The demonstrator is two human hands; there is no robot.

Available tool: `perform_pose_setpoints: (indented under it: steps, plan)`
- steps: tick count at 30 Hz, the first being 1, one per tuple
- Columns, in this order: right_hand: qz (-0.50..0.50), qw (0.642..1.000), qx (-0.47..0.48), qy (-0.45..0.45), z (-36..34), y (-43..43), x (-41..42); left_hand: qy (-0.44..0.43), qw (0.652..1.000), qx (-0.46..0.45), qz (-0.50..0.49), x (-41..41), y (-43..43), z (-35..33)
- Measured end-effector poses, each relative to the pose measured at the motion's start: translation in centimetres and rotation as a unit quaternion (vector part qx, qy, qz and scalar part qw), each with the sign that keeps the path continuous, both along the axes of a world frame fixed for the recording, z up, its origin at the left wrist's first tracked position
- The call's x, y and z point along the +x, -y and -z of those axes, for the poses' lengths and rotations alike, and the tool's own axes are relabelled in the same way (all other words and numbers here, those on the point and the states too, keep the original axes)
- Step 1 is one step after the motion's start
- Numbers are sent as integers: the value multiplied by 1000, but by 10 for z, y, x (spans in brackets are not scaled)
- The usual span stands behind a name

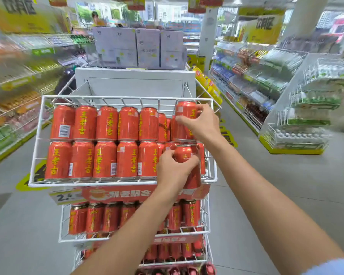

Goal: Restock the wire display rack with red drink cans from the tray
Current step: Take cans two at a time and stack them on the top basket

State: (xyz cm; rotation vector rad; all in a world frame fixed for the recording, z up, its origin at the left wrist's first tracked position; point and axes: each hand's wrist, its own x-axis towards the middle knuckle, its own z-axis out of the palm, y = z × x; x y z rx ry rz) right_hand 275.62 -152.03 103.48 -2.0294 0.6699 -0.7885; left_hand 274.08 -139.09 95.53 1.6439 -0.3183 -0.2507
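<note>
A white wire display rack stands in front of me, its top basket filled with two stacked rows of red drink cans with yellow lettering. My left hand grips a red can at the right end of the lower row. My right hand grips another red can at the right end of the upper row, near the basket's far right corner. Lower baskets hold more red cans. No tray is in view.
A red price banner hangs under the top basket. Behind the rack stands a grey panel and stacked pale cartons. Store shelves line both sides of the aisle, with another wire display at the right. Grey floor surrounds the rack.
</note>
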Motion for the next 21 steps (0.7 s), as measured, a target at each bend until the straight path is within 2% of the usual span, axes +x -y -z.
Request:
perform_pose_setpoints:
  steps: [10, 21]
  plan:
    - [-38, 996, -6, -77, 6, 6, 50, -3, 996, 71, -44, 14, 18, -6]
    - [-6, 984, -104, -144, 13, 13, 67, 66, 975, 190, -100, 15, 22, -10]
